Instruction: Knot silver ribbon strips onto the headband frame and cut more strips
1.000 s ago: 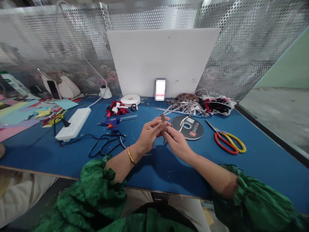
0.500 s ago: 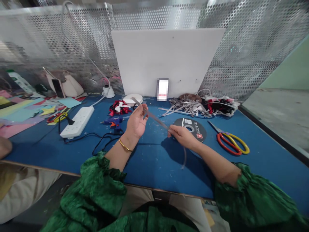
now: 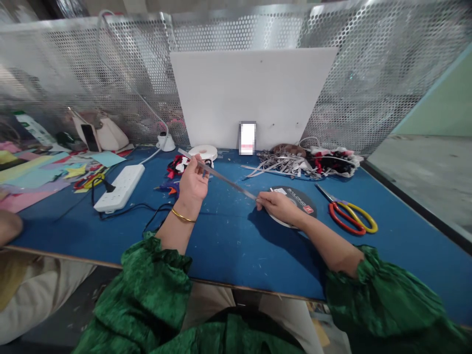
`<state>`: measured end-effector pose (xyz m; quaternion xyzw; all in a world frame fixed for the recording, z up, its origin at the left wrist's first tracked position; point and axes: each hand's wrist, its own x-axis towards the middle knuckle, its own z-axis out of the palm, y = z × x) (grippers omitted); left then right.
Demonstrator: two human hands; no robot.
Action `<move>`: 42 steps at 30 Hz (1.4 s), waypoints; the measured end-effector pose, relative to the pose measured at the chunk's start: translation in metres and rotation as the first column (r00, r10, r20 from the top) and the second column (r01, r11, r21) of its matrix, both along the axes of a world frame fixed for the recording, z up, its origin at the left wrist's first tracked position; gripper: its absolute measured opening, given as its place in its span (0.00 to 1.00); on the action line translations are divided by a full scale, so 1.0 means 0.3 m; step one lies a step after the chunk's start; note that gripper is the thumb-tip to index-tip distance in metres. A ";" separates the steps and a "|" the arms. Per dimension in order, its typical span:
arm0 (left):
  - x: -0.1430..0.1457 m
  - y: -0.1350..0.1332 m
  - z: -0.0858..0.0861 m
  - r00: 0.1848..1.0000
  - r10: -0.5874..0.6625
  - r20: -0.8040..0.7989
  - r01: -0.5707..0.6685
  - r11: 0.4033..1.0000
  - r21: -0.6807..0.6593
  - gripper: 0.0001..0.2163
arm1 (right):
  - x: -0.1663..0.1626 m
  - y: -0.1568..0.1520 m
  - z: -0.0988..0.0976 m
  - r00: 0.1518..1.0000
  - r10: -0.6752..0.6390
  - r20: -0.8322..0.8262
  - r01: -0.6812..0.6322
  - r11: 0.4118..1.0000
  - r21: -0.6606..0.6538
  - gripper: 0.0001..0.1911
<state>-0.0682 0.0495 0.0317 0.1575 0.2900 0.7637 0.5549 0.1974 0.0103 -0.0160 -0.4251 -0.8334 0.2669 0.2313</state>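
Observation:
A narrow grey ribbon point(image 3: 229, 182) stretches taut and slanting between my two hands above the blue table. My left hand point(image 3: 193, 181) pinches it between thumb and fingers near its upper end, which sticks out to the left past the fingertips. At the lower end, my right hand point(image 3: 276, 204) grips the ribbon with closed fingers. Partly hidden under the right hand is a dark ribbon spool point(image 3: 295, 199) with printed lettering, lying on the table. Behind the left hand sit a blue glue gun point(image 3: 170, 187) and red, black and white bows point(image 3: 176, 166), both partly covered.
Scissors point(image 3: 350, 214) with red and yellow handles lie at right. Ribbon scraps point(image 3: 283, 162) are heaped at the back, near a phone point(image 3: 247, 137) against a white board point(image 3: 254, 93). A power strip point(image 3: 121, 187) with cables and a white roll point(image 3: 205, 151) are left. Another person's arm point(image 3: 9, 228) shows far left.
My left hand has moved left, drawing a longer stretch of ribbon between the hands. The tail that hung below my right hand no longer shows. The spool has shifted and looks tilted.

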 end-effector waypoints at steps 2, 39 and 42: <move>-0.015 0.004 0.007 0.997 0.070 -0.027 -0.070 0.998 0.002 0.05 | -0.003 -0.006 0.006 1.000 0.013 0.016 -0.013 1.000 -0.001 0.14; 0.188 -0.129 -0.087 -0.448 0.033 -0.893 0.516 0.826 -0.228 0.14 | -0.040 -0.019 -0.006 0.993 0.079 0.089 -0.094 0.979 0.178 0.12; 0.188 -0.137 -0.080 -0.492 0.072 -0.868 0.457 0.870 -0.187 0.14 | -0.031 -0.007 -0.015 0.991 0.065 0.121 -0.091 0.970 0.224 0.08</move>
